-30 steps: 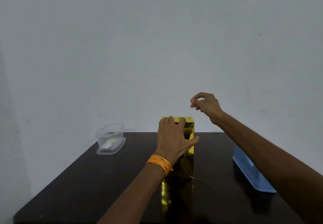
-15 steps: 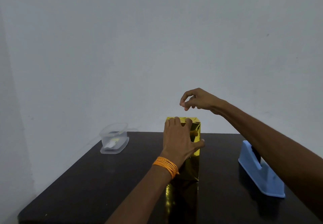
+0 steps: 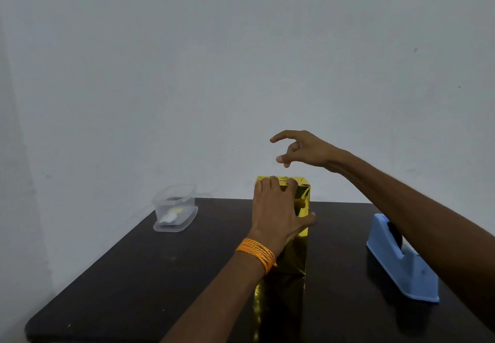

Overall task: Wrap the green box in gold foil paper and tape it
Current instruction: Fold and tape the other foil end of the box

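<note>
The right hand (image 3: 302, 149) has drifted directly above the foil-wrapped green box (image 3: 298, 254), its pinch now spread and visibly empty, while the left hand (image 3: 276, 214) presses flat-fingered against the box, likely for top taping.

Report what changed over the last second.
The right hand swung left, from right of the gold-wrapped box to nearly above its top, and its pinched thumb and forefinger spread apart; no tape is visible in its grip. The left hand stayed pressed flat on the box's near face. Box, blue tape dispenser and clear container did not move.
</note>
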{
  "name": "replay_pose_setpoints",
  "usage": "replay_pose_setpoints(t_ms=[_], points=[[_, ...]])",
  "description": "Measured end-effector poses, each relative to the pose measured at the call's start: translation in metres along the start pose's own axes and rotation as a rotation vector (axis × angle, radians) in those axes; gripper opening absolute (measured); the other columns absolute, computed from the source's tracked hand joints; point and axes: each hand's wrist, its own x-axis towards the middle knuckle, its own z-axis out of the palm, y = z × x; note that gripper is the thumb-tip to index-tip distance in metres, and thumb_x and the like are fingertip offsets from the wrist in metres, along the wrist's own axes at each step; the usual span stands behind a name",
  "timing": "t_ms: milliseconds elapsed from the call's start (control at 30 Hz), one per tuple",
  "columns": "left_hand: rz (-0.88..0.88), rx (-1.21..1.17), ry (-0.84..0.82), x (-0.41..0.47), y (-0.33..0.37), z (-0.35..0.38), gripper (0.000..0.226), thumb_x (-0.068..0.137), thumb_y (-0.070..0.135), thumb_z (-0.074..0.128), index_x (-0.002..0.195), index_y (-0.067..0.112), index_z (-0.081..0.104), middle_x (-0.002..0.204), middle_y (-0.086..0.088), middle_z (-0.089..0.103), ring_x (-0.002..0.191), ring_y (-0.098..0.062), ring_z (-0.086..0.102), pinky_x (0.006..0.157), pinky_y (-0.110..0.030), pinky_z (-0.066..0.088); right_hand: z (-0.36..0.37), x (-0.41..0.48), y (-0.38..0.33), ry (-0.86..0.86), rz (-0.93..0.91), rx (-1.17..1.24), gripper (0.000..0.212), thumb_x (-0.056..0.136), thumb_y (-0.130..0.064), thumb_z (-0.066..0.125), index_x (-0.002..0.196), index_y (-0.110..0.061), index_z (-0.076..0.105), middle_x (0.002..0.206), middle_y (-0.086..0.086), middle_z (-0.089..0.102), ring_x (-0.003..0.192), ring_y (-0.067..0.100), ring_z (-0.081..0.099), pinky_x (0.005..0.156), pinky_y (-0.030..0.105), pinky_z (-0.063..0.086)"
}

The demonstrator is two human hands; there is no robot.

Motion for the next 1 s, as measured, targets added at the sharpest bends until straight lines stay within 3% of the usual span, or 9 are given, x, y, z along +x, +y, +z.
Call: replay_pose_setpoints(t_ms=[133,267,433,667,800,867,1000], points=[[-0.001,0.006,-0.013,0.001,0.000,0.000,0.080,0.081,0.074,0.048,0.141,0.023,0.038,0.137,-0.012,0.045,0.126,-0.028,0.039,0.110,-0.045,0.027,0.002,0.002,0.004,-0.034,0.018,0.026,0.048,0.093,-0.024,0.070,0.137,-0.029,0.051,0.081,0.005,0.075,0.085,0.009,0.065,0.074,0.022,0.042],[-0.001,0.028,-0.035,0.001,0.001,-0.002,0.081,0.081,0.074,0.048,0.143,0.022,0.036,0.138,-0.013,0.043,0.127,-0.030,0.038,0.111,-0.046,0.026,0.005,0.008,0.014,-0.038,0.077,0.053,0.049,0.091,-0.028,0.072,0.136,-0.033,0.051,0.079,0.000,0.072,0.084,0.016,0.055,0.072,0.028,0.042],[0.001,0.035,-0.048,0.002,0.001,-0.002,0.083,0.081,0.074,0.049,0.144,0.022,0.034,0.139,-0.013,0.043,0.127,-0.030,0.037,0.110,-0.046,0.027,0.012,0.015,0.025,-0.068,0.114,0.032,0.049,0.091,-0.025,0.072,0.135,-0.031,0.051,0.074,-0.004,0.070,0.081,0.013,0.054,0.069,0.026,0.040],[0.011,0.059,-0.068,0.004,0.002,-0.008,0.084,0.080,0.073,0.053,0.144,0.021,0.033,0.139,-0.014,0.043,0.128,-0.031,0.038,0.109,-0.046,0.027,0.015,0.023,0.031,-0.126,0.159,-0.023,0.053,0.089,-0.024,0.074,0.136,-0.031,0.050,0.087,0.001,0.069,0.090,0.014,0.056,0.073,0.028,0.043],[0.008,0.062,-0.078,0.003,0.002,-0.010,0.085,0.080,0.072,0.054,0.144,0.021,0.033,0.142,-0.013,0.040,0.131,-0.031,0.035,0.111,-0.046,0.025,0.019,0.026,0.032,-0.134,0.156,-0.041,0.055,0.088,-0.021,0.075,0.137,-0.028,0.050,0.091,-0.006,0.057,0.090,0.014,0.055,0.078,0.027,0.043],[0.006,0.054,-0.084,0.003,0.002,-0.009,0.085,0.080,0.072,0.055,0.145,0.021,0.033,0.144,-0.012,0.039,0.132,-0.031,0.034,0.113,-0.046,0.024,0.021,0.027,0.032,-0.133,0.144,-0.083,0.057,0.088,-0.019,0.074,0.139,-0.026,0.049,0.103,-0.007,0.054,0.098,0.017,0.053,0.088,0.029,0.042],[0.007,0.042,-0.091,0.004,0.002,-0.009,0.087,0.080,0.072,0.055,0.146,0.022,0.032,0.144,-0.011,0.040,0.133,-0.030,0.035,0.113,-0.046,0.024,0.018,0.037,0.028,-0.178,0.120,-0.292,0.063,0.087,-0.023,0.076,0.144,-0.023,0.046,0.151,0.001,0.040,0.110,0.015,0.046,0.096,0.030,0.040]])
